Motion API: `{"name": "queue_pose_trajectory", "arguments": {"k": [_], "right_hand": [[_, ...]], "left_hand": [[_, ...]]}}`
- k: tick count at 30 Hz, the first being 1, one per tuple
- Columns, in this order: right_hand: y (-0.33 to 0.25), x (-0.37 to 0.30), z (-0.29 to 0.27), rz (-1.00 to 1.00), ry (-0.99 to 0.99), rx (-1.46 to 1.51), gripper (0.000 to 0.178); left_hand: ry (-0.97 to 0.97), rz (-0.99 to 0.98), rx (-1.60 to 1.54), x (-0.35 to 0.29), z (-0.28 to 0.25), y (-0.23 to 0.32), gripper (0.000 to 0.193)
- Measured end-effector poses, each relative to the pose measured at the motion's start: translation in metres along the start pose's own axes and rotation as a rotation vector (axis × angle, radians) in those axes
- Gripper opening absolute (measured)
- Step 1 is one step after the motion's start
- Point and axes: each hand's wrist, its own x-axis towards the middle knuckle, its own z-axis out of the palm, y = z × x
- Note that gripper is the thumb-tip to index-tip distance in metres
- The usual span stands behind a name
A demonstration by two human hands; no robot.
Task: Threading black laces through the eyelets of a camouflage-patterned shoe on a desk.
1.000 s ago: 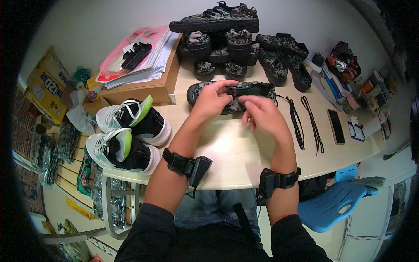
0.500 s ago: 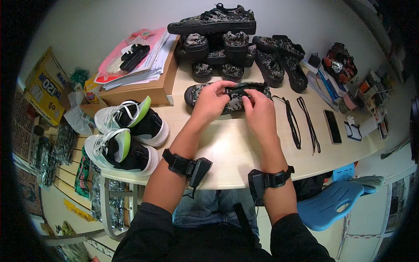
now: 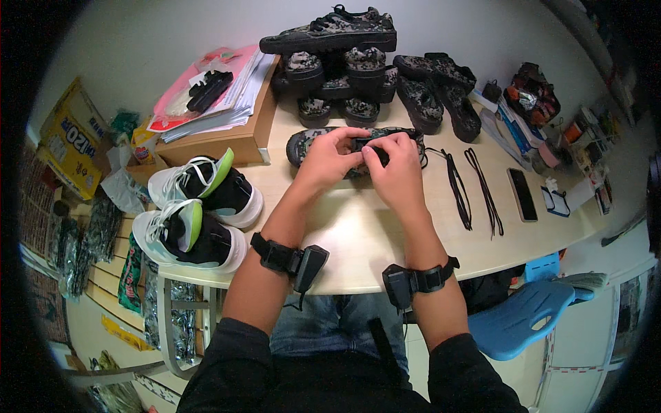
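Note:
A dark camouflage shoe (image 3: 299, 147) lies sideways on the table, its toe to the left. My left hand (image 3: 332, 160) grips its upper from the near side, fingers curled over the opening. Close beside it, my right hand (image 3: 397, 165) has thumb and fingers pinched together over the shoe's middle. What is between those fingertips is too small to make out. A black lace loop shows at the shoe's right end. Two black shoelaces (image 3: 457, 191) (image 3: 485, 195) lie stretched out on the table to the right of my right hand.
Camouflage shoes (image 3: 337, 34) are stacked at the back, with several more (image 3: 441, 89) beside them. White sneakers (image 3: 200, 230) stand left, below a cardboard box (image 3: 237, 148) bearing papers. A phone (image 3: 522, 195) lies right. A blue chair (image 3: 520, 320) stands beyond the table's near edge.
My right hand has shifted left, closer to my left hand, and its thumb and fingers have drawn together. My left hand stays on the shoe.

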Motion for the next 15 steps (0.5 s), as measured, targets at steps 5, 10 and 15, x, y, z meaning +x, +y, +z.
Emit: {"name": "queue_pose_trajectory", "arguments": {"k": [5,10,15], "right_hand": [[-0.005,-0.001,0.007,0.101,-0.053,0.049,0.014],[0.002,0.000,0.013,0.137,0.001,0.289,0.013],[0.001,0.002,0.006,0.226,-0.037,0.705,0.010]], "left_hand": [[-0.043,0.013,0.041,0.002,-0.003,-0.001,0.037],[-0.082,0.030,-0.021,0.002,-0.003,-0.004,0.039],[-0.031,0.048,-0.036,-0.001,0.003,0.003,0.039]]}}
